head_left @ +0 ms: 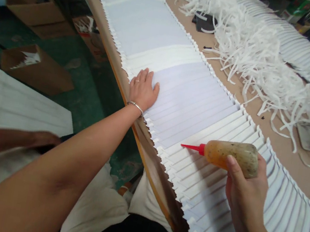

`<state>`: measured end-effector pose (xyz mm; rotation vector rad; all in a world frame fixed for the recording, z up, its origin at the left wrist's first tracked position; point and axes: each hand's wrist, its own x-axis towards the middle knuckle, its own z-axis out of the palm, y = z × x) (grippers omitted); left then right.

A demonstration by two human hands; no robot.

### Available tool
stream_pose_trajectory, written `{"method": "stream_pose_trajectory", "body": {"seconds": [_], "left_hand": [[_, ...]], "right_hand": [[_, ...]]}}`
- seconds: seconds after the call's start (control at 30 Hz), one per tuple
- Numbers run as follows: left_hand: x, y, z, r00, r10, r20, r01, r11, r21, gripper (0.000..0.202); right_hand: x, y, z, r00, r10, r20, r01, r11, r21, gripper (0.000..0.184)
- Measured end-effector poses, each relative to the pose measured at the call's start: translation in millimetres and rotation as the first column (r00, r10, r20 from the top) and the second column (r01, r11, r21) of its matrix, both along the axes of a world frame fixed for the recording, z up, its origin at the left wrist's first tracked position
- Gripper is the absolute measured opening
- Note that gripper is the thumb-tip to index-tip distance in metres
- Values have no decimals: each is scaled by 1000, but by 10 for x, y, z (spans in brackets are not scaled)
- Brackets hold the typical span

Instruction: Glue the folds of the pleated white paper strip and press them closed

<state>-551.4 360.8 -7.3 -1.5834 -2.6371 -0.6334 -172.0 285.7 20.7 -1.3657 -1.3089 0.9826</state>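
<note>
My left hand [144,89] lies flat on a long row of overlapping white paper sheets [188,94], close to their near edge, with the fingers stretched out. In my right hand [246,182] is a squeeze glue bottle [231,154], tilted nearly level, with amber contents and dark specks on its outside. Its thin red nozzle [193,147] points left, over the sheets where they fan out in narrow strips. I cannot tell whether the tip touches the paper.
A heap of curled white paper strips [245,40] spreads along the far side of the brown table [186,16], beside another row of sheets [306,48]. Cardboard boxes [36,68] stand on the green floor at left. Another person's arm [4,144] reaches in at lower left.
</note>
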Motion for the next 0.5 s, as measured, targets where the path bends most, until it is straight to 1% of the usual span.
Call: {"method": "stream_pose_trajectory", "body": {"seconds": [0.1, 0.2, 0.27, 0.3, 0.33, 0.37, 0.43, 0.47, 0.5], "left_hand": [[4, 6, -10, 1000, 8, 7, -8, 1000, 9, 64], [3, 11, -26, 1000, 14, 9, -14, 1000, 14, 63], [0, 13, -36, 1000, 15, 3, -15, 1000, 16, 63], [-2, 13, -39, 1000, 15, 0, -15, 1000, 17, 62], [-4, 12, -42, 1000, 14, -4, -14, 1000, 19, 62], [-6, 12, -43, 1000, 13, -7, -13, 1000, 20, 62], [-9, 11, -40, 1000, 9, -13, -8, 1000, 18, 63], [-11, 10, -37, 1000, 5, -17, -5, 1000, 17, 63], [-12, 9, -33, 1000, 2, -21, -2, 1000, 14, 63]], "right_hand": [[-71, -143, 33, 997, 21, 76, -21, 1000, 1, 71], [-165, -243, 138, 983, 44, 178, -54, 997, 49, 72], [-206, -281, 212, 963, 36, 266, -79, 986, 150, 74], [-210, -288, 240, 958, 46, 282, -113, 967, 227, 76], [-199, -285, 261, 959, 80, 271, -164, 938, 304, 78], [-171, -270, 273, 958, 146, 247, -235, 892, 385, 80], [-67, -191, 280, 932, 279, 229, -360, 777, 517, 85], [4, -121, 280, 923, 293, 250, -384, 728, 568, 89], [80, -29, 282, 928, 247, 279, -370, 700, 611, 93]]}}
